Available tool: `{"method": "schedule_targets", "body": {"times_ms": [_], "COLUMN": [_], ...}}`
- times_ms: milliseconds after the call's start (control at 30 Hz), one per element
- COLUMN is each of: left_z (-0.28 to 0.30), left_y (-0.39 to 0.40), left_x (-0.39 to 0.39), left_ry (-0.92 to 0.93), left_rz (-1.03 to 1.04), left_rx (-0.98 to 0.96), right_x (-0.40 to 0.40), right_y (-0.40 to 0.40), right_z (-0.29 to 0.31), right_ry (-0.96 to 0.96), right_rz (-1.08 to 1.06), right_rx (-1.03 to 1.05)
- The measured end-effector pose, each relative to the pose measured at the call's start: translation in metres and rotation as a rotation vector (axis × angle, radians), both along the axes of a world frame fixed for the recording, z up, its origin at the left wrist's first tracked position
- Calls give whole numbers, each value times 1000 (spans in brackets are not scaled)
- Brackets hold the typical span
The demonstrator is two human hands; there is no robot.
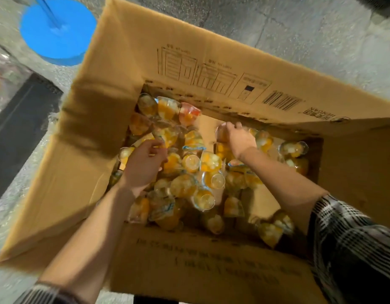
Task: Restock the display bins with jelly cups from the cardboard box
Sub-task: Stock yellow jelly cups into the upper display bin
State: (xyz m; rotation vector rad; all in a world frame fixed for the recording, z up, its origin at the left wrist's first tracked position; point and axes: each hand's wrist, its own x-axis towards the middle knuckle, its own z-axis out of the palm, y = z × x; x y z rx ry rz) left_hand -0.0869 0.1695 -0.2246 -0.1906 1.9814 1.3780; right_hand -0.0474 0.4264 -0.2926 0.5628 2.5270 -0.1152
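Head view, looking down into the open box. Nearest me, at the bottom of the frame, I see two forearms reaching forward, the right one in a plaid sleeve pushed up past the wrist. Beyond the near flap, the cups lie in a loose heap across the floor of the box, mostly orange, some on their sides and some with clear bases turned up; bare cardboard shows at lower right of the heap.

My left hand is over the left part of the heap, fingers curled and pinched at a cup edge; blur keeps me from telling whether it truly grips one. My right hand is farther in, at centre right, fingers curled round an orange cup near the far wall. A single red cup lies beyond both hands, against the far wall at centre.

Past the box, in the upper left of the frame, a blue disc with a pole rests on the grey floor.
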Motion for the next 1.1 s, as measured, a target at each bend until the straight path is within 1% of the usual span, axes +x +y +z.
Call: {"method": "schedule_targets", "body": {"times_ms": [100, 200, 267, 333, 400, 500, 533, 600, 700, 767, 833, 867, 900, 933, 967, 1000, 1033, 1067, 1100], "left_z": [1, 1, 1, 7, 16, 25, 27, 31, 40, 49, 54, 56, 58, 60, 59, 60, 60, 59, 57], "left_y": [-1, 0, 2, 4, 6, 8, 7, 4, -8, -15, -21, -25, -30, -38, -46, -53, -58, -62, -65], "left_x": [0, -1, -1, 0, 1, 3, 4, 6, 8, 7, 3, 2, 1, 0, 0, 1, 2, 4, 5], "left_ry": [-59, -103, -133, -189, -264, -342, -327, -275, -227, -210, -174, -129, -64, 22, 120, 211, 296, 378, 444], "left_rz": [-40, -75, -82, -86, -95, -61, -22, 91, 287, 369, 452, 468, 444, 370, 262, 136, 14, -80, -125], "left_rx": [-13, -24, -31, -8, 43, 155, 169, 159, 155, 170, 224, 222, 179, 111, 37, -59, -159, -240, -284], "right_x": [16, 29, 34, 35, 36, 35, 33, 29, 27, 27, 25, 24, 24, 24, 24, 23, 23, 23, 24], "right_y": [11, 20, 19, 12, -6, -47, -59, -82, -101, -108, -119, -127, -134, -142, -151, -160, -169, -180, -192], "right_z": [7, 20, 33, 50, 69, 94, 100, 107, 111, 112, 110, 104, 99, 91, 82, 74, 61, 47, 34], "right_ry": [19, 56, 162, 337, 422, 422, 410, 375, 400, 420, 413, 406, 398, 380, 337, 265, 147, 2, -134], "right_rz": [48, -3, -88, -206, -318, -403, -380, -310, -282, -210, -134, -140, -197, -274, -316, -299, -198, -46, 145], "right_rx": [-24, -69, -121, -216, -398, -854, -940, -1024, -1157, -1204, -1217, -1242, -1279, -1288, -1245, -1179, -1093, -1005, -878]}}
